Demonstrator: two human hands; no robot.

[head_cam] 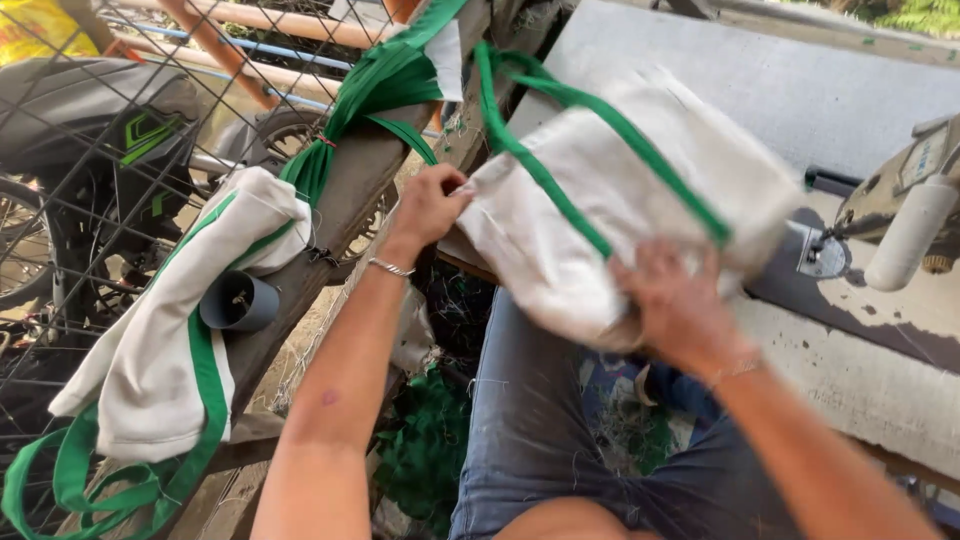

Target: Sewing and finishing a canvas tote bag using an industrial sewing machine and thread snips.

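Left hand (432,205) pinching the bag (620,200) at its corner, right hand (672,305) gripping the bottom edge — held taut, off the table (880,380).

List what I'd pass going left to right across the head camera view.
Motorbike behind wire fence → white bag with green straps draped on the plank → left hand → white bag with green trim held by both hands → sewing machine.
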